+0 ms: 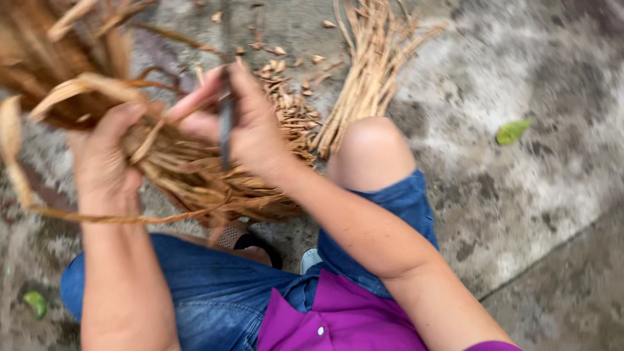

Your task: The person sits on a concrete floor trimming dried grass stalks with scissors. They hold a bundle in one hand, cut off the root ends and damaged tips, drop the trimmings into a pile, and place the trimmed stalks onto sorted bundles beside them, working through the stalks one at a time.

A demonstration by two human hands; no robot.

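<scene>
Hands working dried husks with a knife

Left hand left of centre, fingers curled shut around a tangled bunch of dried brown husks, thumb pressed on top. Right hand just beside it at centre, fingers closed on the handle of a thin dark knife, blade pointing down into the bunch. More husks blurred at upper left of the frame. Heap of small brown trimmings on the concrete floor behind the hands, touching a bundle of pale stripped stalks at top centre. Bare knee below that bundle, blue denim shorts and purple shirt at the bottom. Green leaf on the floor at right, well apart.
</scene>
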